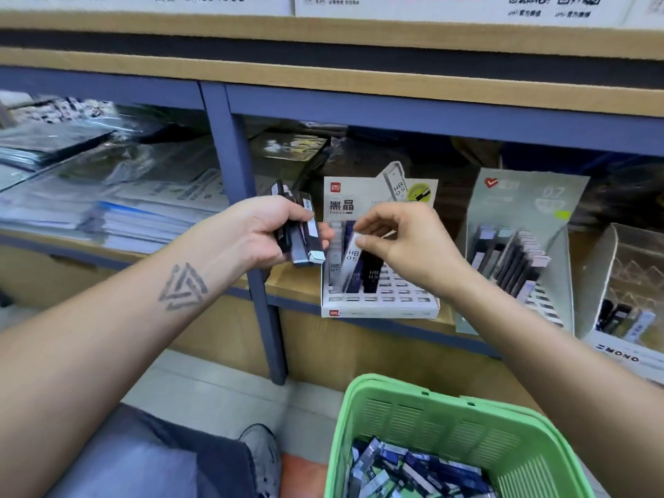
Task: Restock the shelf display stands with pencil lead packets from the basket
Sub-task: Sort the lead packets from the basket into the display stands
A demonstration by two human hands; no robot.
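A single HB 0.5 lead packet (351, 262) was pinched near its top end in the grip of the right hand (402, 242), thumb and fingertips closed on it, its lower end already down among the slots of the white display stand (381, 307). A small bundle of spare packets (300, 231) was clenched in the left hand (264, 233), just beside the stand's left edge. The step in hand was judged to be the seating of this one packet: it would best be kept in line with the two packets already standing beside it, guided straight down into a free slot and released only once its foot was caught by the grid. The stand was seen to be thin printed card with a perforated, many-slotted floor, most slots unfilled, so light pressure was thought advisable. The packets were slim, flat, rigid cases, dark or translucent, with smooth glossy faces. Many more lay loose in the green slatted plastic basket (363, 415) below the shelf (287, 282). A second, grey stand (521, 210) to the right was already partly filled.
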